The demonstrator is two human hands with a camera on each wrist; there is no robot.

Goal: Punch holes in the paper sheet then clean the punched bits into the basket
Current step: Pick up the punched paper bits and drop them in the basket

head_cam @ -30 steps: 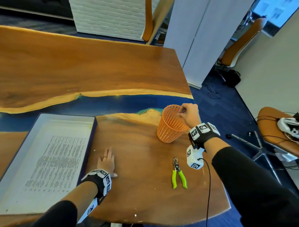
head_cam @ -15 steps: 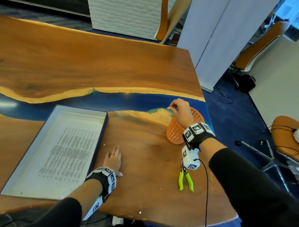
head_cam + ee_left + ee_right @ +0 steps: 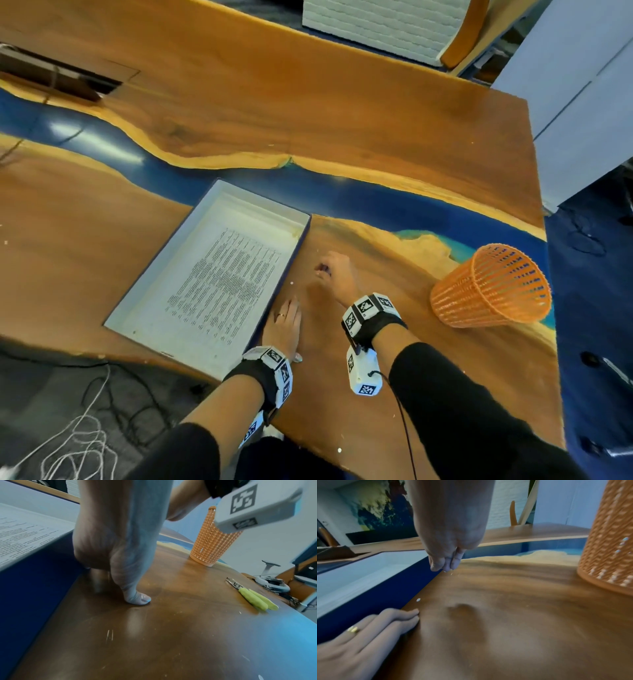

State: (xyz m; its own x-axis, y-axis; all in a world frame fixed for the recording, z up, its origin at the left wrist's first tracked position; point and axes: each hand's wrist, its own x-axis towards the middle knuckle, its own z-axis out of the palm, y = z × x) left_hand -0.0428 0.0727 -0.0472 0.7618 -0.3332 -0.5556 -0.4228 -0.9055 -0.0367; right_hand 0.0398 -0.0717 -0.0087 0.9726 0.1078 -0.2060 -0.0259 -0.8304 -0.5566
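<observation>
The printed paper sheet (image 3: 222,281) lies in a shallow blue-walled box (image 3: 301,246). My right hand (image 3: 325,270) is just right of the box, its bunched fingertips (image 3: 445,565) down on the wood and pinching a tiny white paper bit (image 3: 444,571). Another white bit (image 3: 418,599) lies loose by the box wall. My left hand (image 3: 287,308) rests flat on the table against the box. The orange mesh basket (image 3: 489,287) stands upright far right. The green-handled punch (image 3: 254,597) lies on the table, seen only in the left wrist view.
The wooden table (image 3: 342,102) has a blue resin strip across it and ends just right of the basket. A dark slot (image 3: 58,78) is set into the far left. White cord (image 3: 78,438) lies on the floor near the front edge.
My right hand has left the basket rim and moved left to the table beside the box. My left hand has stayed flat. The head view has swung left.
</observation>
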